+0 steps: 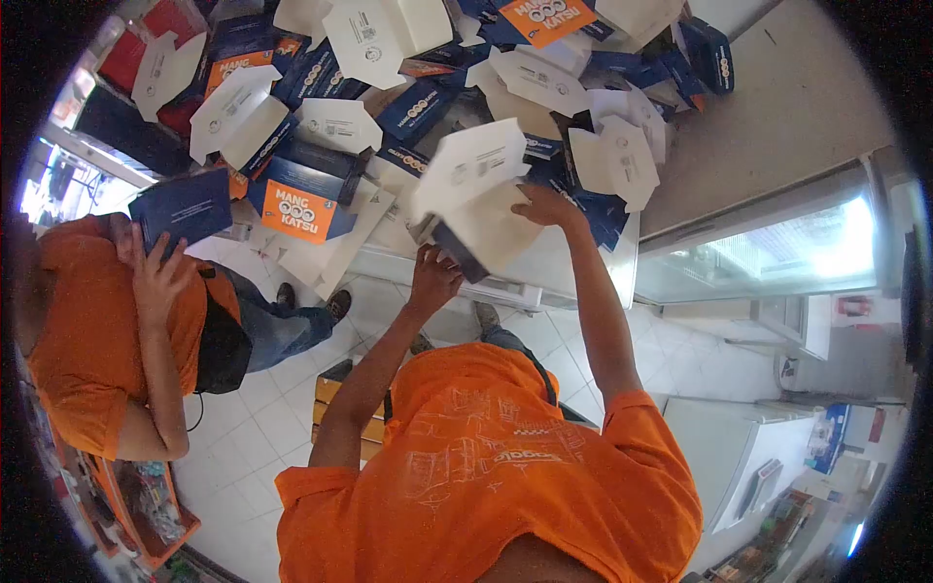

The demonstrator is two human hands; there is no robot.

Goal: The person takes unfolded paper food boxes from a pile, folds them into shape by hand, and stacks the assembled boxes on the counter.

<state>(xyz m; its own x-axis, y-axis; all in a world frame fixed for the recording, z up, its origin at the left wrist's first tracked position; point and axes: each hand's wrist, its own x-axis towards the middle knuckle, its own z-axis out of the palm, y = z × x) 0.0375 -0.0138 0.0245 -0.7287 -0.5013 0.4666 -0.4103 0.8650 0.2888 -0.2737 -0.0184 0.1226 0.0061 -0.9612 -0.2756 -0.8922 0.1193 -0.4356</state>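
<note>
In front of me an open cardboard food box [493,216] is held at the table's front edge. Its inside is white, its outer wall dark blue, and its lid flap stands up, slightly blurred. My left hand [435,280] is closed on the box's lower left side, by the dark wall. My right hand [549,207] grips the box's right edge, with the fingertips partly hidden. Around it lie several similar boxes, among them a blue box with an orange "Mang Katsu" panel [295,212] to the left and an open white-lidded box [614,160] to the right.
On my left a co-worker in an orange shirt [97,321] holds a dark blue box [182,206]. A pile of boxes covers the white table [573,267]. A glass-topped freezer [768,248] stands at the right. Behind the co-worker is an orange crate [160,505].
</note>
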